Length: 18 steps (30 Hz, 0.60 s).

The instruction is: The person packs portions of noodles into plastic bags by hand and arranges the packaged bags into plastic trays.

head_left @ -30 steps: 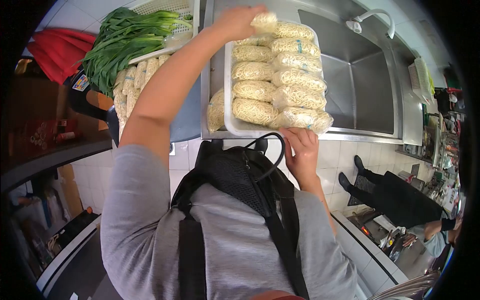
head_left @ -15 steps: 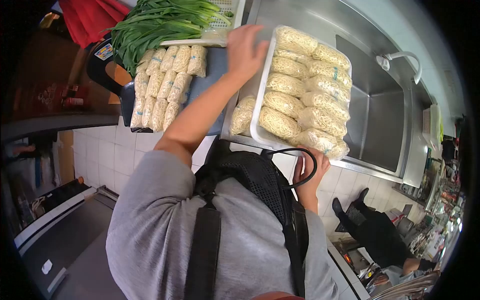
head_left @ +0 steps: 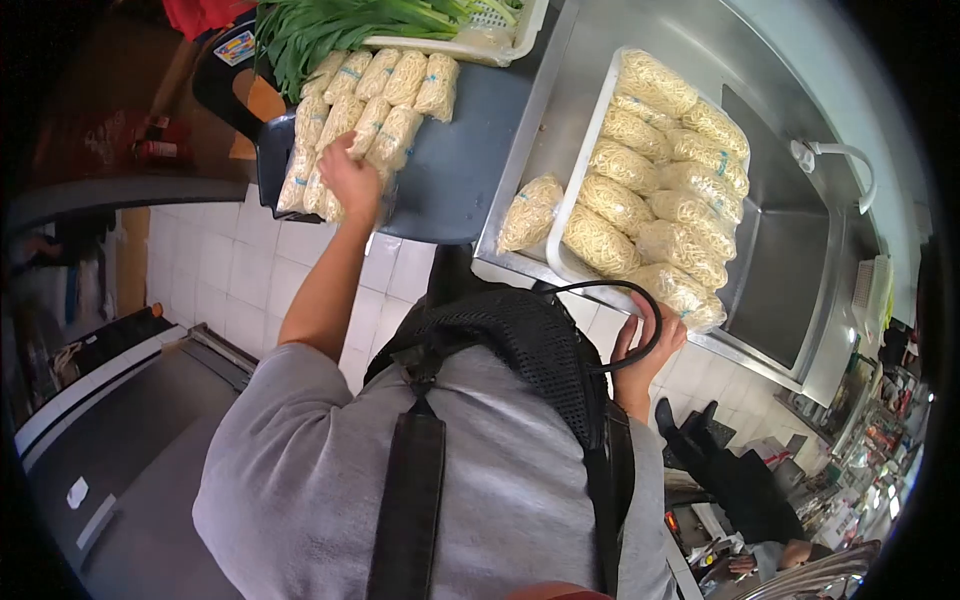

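Note:
My left hand [head_left: 352, 182] is on the front row of the bagged noodles at the left, its fingers curled over a bag of noodles [head_left: 328, 203]; the fingertips are partly hidden. Those bags lie in rows on a dark surface [head_left: 450, 165]. With its fingers bent at the near right corner, my right hand [head_left: 643, 350] grips the white tray [head_left: 562, 235]. Two columns of larger noodle bags [head_left: 605, 203] fill that tray. Just left of it, a single noodle bag [head_left: 530, 213] rests on the steel counter.
Long green leafy vegetables [head_left: 350, 30] lie by a white basket [head_left: 525, 35] at the back left. A steel sink [head_left: 785, 270] with a white tap [head_left: 848, 155] is to the right. Another person's dark-clothed legs [head_left: 725, 470] show at the lower right.
My left hand has swung left from beside the white tray to the smaller noodle bags. The right hand stays at the tray's near corner. The whole view has shifted somewhat.

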### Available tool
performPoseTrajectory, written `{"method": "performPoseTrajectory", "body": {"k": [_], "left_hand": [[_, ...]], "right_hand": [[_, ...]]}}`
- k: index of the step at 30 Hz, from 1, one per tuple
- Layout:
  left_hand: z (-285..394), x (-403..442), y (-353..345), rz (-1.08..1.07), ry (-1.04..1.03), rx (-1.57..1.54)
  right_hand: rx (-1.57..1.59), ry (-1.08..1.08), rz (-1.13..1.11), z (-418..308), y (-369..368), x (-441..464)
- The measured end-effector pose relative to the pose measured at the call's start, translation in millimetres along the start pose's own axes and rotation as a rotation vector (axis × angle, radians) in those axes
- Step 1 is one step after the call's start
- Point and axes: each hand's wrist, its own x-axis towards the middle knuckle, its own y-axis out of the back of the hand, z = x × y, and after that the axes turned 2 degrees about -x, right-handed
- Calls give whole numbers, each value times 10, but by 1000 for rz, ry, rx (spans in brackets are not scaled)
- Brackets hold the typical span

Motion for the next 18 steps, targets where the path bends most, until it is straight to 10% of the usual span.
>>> {"method": "performPoseTrajectory", "body": {"k": [4, 18], "left_hand": [[-437, -66, 462, 79, 202, -25], [-72, -740, 557, -336, -208, 290]], "right_hand": [[8, -10, 3, -7, -11, -4], [-5, 50, 22, 15, -54, -3]]}}
